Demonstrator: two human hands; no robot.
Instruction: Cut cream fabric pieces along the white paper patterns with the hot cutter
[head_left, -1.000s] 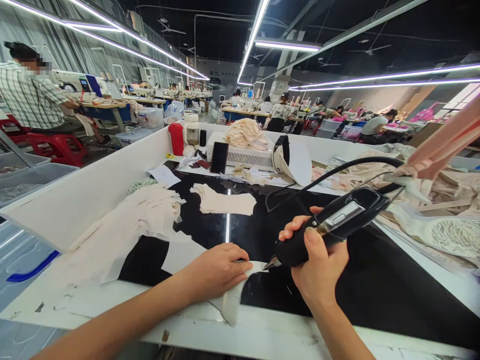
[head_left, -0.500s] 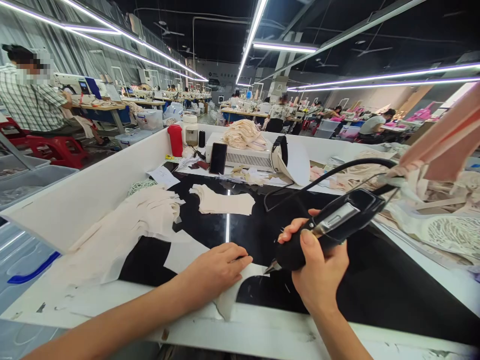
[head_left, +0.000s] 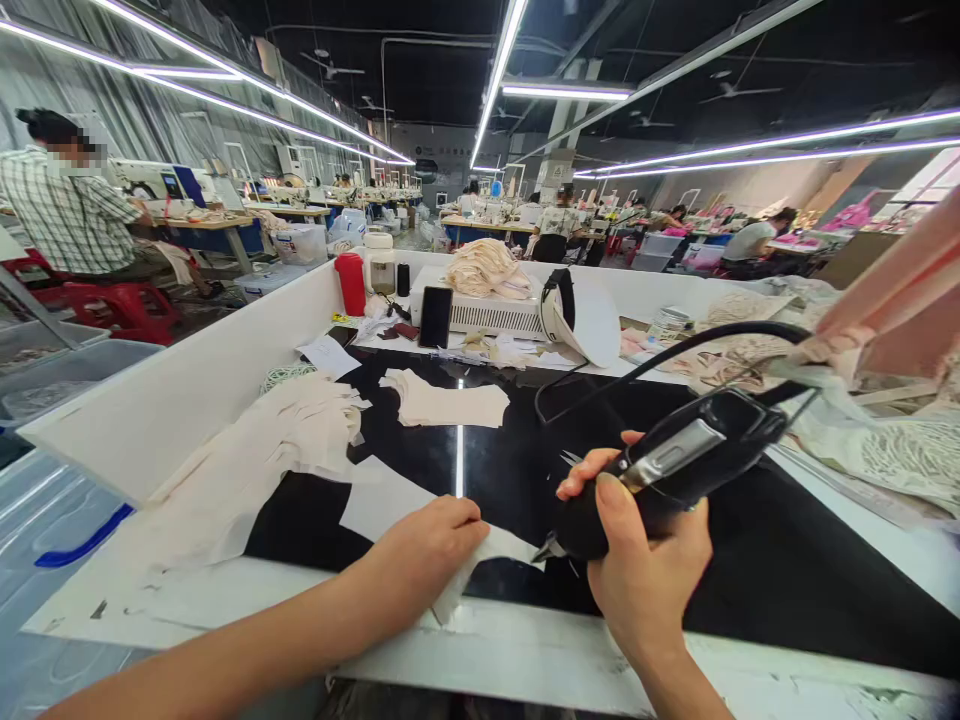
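My right hand point(head_left: 649, 565) is wrapped round a black corded cutting tool point(head_left: 675, 465), whose metal tip touches a pale fabric piece point(head_left: 390, 505) on the glossy black table top point(head_left: 750, 560). My left hand point(head_left: 427, 550) lies on that same fabric piece with its fingers curled over the edge, just left of the tool's tip. The tool's black cable point(head_left: 675, 350) loops up and off to the right.
A pile of cut pale fabric point(head_left: 255, 460) lies at the left, and a smaller stack point(head_left: 446, 400) lies further back. A red bottle point(head_left: 351, 282), a phone point(head_left: 436, 316) and a white machine point(head_left: 495, 312) stand at the far side. Lace pieces point(head_left: 892, 450) lie at the right. Other people sit at distant tables.
My left hand has drawn the fabric piece nearer and to the left, and its fingers have curled. The tool's tip stays at the fabric's edge. The view has shifted slightly.
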